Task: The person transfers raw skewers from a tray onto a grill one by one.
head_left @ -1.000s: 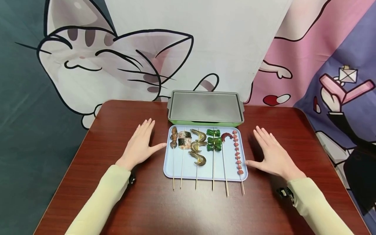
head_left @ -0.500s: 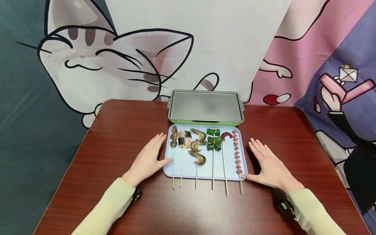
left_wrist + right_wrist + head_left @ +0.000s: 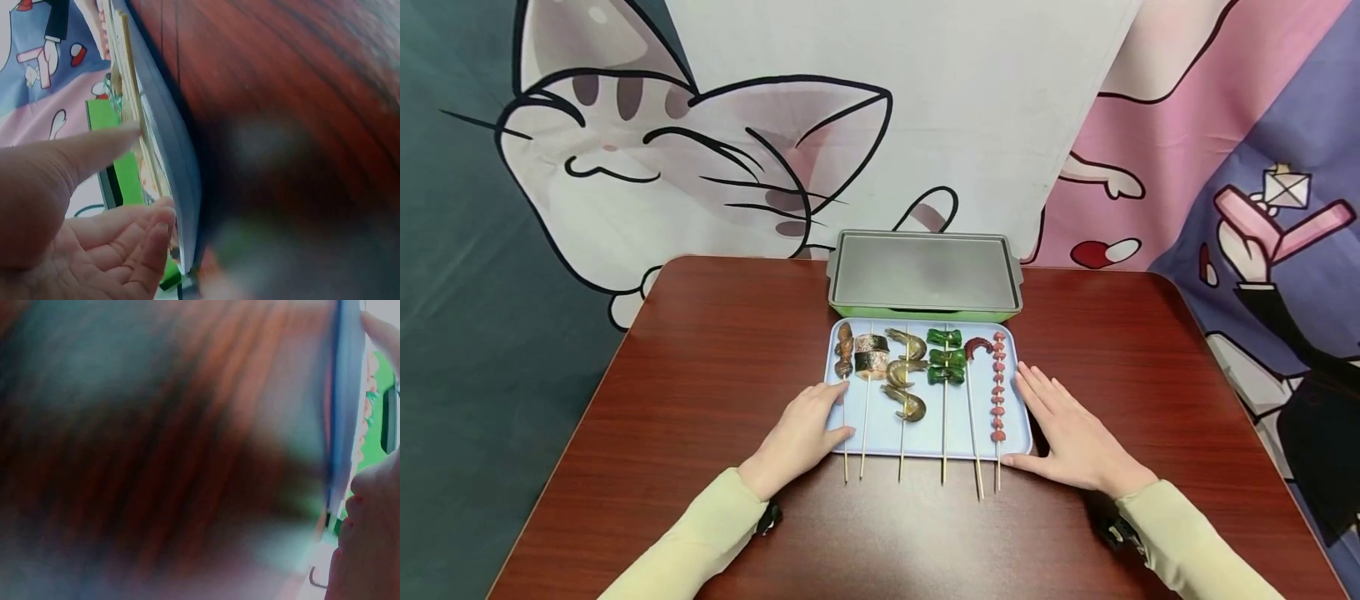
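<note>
A pale blue tray [image 3: 921, 442] bears a row of food skewers, their sticks overhanging its near edge. My left hand [image 3: 801, 429] lies at the tray's left edge, fingers over the rim and thumb beside the stick of the brown-food skewer [image 3: 844, 350]. In the left wrist view the thumb tip meets a stick. My right hand [image 3: 1071, 437] lies along the right edge with straight fingers; its thumb touches the stick of the skewer of small pink pieces [image 3: 997, 387]. Between them lie skewers of banded slices [image 3: 872, 357], shrimp [image 3: 910, 404], folded green pieces [image 3: 946, 358] and a red tentacle [image 3: 977, 344].
Behind the tray stands a green electric griddle [image 3: 925, 271] with a grey flat plate, close to the tray's far edge. Everything sits on a reddish-brown wooden table [image 3: 700, 350]. Cartoon-printed cloth [image 3: 985, 108] hangs behind the table.
Both hands have moved inward and nearer to me, onto the tray's sides. The pink skewer has swung from slanted to nearly straight; the brown one's stick end has shifted slightly right.
</note>
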{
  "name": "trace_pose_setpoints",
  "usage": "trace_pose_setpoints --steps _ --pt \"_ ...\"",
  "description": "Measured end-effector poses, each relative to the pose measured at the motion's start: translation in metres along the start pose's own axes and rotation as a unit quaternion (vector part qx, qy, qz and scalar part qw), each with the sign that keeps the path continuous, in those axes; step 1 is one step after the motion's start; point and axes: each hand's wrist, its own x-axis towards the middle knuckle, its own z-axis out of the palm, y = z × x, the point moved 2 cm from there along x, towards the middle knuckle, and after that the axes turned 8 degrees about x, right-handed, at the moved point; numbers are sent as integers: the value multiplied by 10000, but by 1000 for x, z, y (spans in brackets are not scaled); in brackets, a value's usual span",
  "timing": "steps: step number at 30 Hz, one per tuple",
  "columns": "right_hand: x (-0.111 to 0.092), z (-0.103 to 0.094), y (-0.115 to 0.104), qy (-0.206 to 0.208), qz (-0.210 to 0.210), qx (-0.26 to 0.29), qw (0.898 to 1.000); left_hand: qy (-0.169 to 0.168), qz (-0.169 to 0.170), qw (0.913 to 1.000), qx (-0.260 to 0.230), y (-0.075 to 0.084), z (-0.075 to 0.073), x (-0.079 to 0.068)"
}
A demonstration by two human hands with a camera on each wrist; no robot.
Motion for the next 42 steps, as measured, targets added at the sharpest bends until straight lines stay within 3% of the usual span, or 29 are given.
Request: trace_pose_setpoints --steps 3,9,16,19,25,33,42 --pt "0 2 -1 -116 -51 -48 9999 -50 -248 9996 -160 1 1 1" --pt "-1 2 -1 -167 -69 -75 9998 -256 -1050 9924 -585 -1 -4 3" --pt "-2 2 -2 -202 2 -55 9998 -523 -1531 9821 -962 -7 -7 4" --pt "-2 2 -2 -251 53 -53 9997 -661 -1759 9732 -1326 -12 -9 4" --pt "-2 2 -2 -292 86 -70 9995 -779 -2242 9452 -2241 -20 -12 3" --pt "-1 3 1 -275 24 -130 9995 -679 -2365 9303 -2720 -22 -20 1" --pt "-1 3 1 -286 17 -122 9995 -416 -2077 9362 -2806 -17 -25 0"
